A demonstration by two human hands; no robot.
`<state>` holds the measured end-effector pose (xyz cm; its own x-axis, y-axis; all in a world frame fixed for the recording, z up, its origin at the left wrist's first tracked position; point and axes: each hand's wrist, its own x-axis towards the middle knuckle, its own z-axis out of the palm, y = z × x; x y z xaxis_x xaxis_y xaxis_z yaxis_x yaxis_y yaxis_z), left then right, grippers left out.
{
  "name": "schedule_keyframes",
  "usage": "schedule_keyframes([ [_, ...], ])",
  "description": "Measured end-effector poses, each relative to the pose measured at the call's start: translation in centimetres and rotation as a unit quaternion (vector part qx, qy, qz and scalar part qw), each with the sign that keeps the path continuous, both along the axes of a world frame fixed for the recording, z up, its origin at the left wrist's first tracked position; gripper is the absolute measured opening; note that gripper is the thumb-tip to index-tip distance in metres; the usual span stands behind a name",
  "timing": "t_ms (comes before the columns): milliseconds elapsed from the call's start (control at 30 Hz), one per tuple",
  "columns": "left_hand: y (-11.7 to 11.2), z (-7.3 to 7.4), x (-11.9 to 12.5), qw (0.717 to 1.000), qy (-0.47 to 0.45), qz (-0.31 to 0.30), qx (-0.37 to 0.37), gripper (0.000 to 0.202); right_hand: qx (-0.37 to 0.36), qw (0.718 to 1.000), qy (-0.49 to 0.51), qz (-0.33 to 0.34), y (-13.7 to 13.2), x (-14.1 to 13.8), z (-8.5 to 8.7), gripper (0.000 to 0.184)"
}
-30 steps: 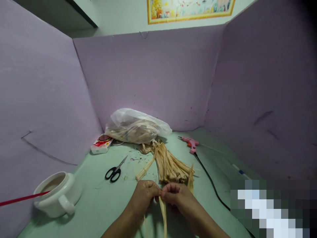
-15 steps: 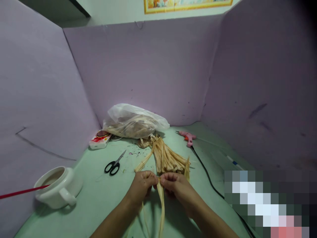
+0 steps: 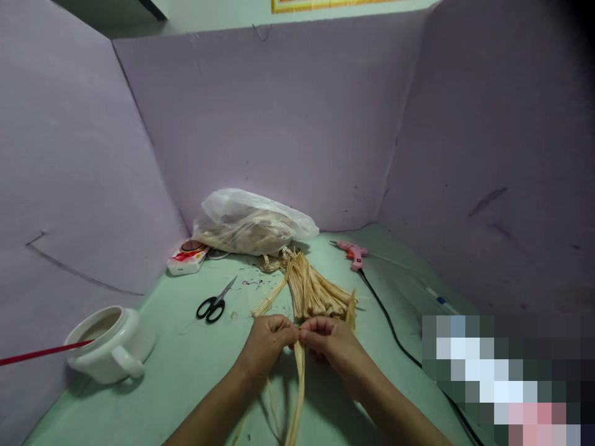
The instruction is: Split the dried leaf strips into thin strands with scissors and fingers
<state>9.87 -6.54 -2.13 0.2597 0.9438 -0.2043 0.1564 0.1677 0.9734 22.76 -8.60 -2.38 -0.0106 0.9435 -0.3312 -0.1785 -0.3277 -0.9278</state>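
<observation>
Between my two hands hangs a pale dried fibre strip (image 3: 297, 393), running down toward the bottom edge. My left hand (image 3: 272, 341) pinches its upper end between thumb and fingers. Right beside it, my right hand (image 3: 328, 337) pinches the same spot, the two thumbs nearly touching. A thinner strand (image 3: 273, 406) dangles below my left hand. Just beyond the hands lies a fanned bundle of dried fibre strips (image 3: 313, 288), with a braided piece (image 3: 271, 263) at its far end. What the fingertips cover is hidden.
Black-handled scissors (image 3: 216, 303) lie left of the bundle. A white ceramic pot (image 3: 132, 341) holding a red stick stands at the left. Behind are a plastic bag (image 3: 255, 223) and a small white-red pack (image 3: 186, 260). At right lies a pink glue gun (image 3: 356, 254) with a black cord (image 3: 388, 328). Purple panels enclose the table.
The thumbs have come closer together at the top of the strip, and its lower end has swung slightly left. The camera view has tilted down a little.
</observation>
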Motion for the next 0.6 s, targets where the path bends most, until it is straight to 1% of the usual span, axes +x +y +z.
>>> schedule_keyframes([
  [133,0.0,0.05,-0.21,1.0,0.014,-0.005,0.005,0.016,0.003,1.0,-0.007,0.002,-0.07,-0.03,-0.02,0.013],
  [267,0.26,0.02,-0.66,0.999,0.032,-0.042,0.002,0.016,0.014,0.999,-0.007,0.042,-0.26,0.15,0.15,0.01],
  [333,0.37,-0.03,-0.73,0.998,0.044,-0.05,0.004,0.016,0.014,0.998,-0.012,0.054,-0.3,0.22,0.17,0.009],
  [433,0.28,0.02,-0.51,0.998,0.054,-0.035,0.016,0.016,0.021,0.998,-0.011,0.056,-0.26,0.13,0.04,0.007],
  [600,-0.18,0.19,0.04,0.998,0.061,0.011,0.023,0.014,0.031,0.999,0.0,0.028,-0.16,-0.38,-0.3,0.005],
])
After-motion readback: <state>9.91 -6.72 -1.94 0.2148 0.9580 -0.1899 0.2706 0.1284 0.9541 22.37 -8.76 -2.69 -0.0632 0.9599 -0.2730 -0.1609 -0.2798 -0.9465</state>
